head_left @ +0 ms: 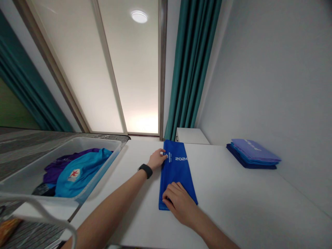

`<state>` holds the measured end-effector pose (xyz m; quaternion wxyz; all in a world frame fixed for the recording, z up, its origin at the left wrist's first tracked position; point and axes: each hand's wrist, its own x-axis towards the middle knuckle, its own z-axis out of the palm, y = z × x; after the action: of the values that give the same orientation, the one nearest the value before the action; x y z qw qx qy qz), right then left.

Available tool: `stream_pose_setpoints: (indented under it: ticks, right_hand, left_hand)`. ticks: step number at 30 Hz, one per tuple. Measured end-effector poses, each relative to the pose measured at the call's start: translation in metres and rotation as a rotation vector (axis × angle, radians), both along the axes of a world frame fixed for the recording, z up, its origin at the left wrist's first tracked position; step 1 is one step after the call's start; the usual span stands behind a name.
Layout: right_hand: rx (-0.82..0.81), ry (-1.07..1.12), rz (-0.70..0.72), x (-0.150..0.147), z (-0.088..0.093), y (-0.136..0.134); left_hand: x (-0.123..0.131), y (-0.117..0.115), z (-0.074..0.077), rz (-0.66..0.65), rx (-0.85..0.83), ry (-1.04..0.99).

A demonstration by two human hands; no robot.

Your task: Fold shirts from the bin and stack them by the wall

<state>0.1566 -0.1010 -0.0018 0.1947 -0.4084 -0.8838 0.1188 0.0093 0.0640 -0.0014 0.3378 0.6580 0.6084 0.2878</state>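
**One folded blue cloth [178, 173], a hand at each end**

And there it lies, a long, narrow strip on the white table [220, 200], running away from the wearer, with white 2024 lettering face up towards the far end. Up there is the left hand [157, 159], black watch [145, 171] on the wrist, fingertips and thumb right at the cloth's left edge. Is it pinching the fabric or merely touching? Cannot tell from this angle. Down at the near end, the right hand [178, 200] rests on top, fingers curled, thumb pointing left; whether it has a fold in its grasp is hidden too.

Look left: a translucent bin [115, 149] with loose clothes in it, a bright blue garment [85, 169] with a red-and-white patch lying beside a purple one [52, 171]. Over on the right, well apart from both hands, sits a neat folded stack [255, 152], lavender-blue on top, navy underneath. Behind it all, a teal curtain [192, 69] hangs beside a frosted door [137, 76].
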Motion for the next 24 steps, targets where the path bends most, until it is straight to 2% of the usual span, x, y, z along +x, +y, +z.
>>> stream_pose_setpoints:
  ticks: [4, 8, 16, 24]
  right_hand:
    - [-0.017, 0.018, -0.004, 0.0, 0.0, 0.0]
    - [-0.02, 0.006, -0.004, 0.0, 0.001, 0.001]
    - [-0.023, 0.026, 0.002, 0.002, -0.001, -0.002]
    - [-0.042, 0.068, 0.046, 0.004, 0.004, -0.002]
  left_hand:
    - [-0.002, 0.011, -0.004, -0.031, -0.065, -0.092]
    - [-0.004, 0.016, -0.007, -0.04, -0.048, -0.114]
    - [-0.009, 0.017, -0.015, -0.035, 0.143, 0.013]
    - [-0.033, 0.001, -0.01, -0.105, 0.258, 0.068]
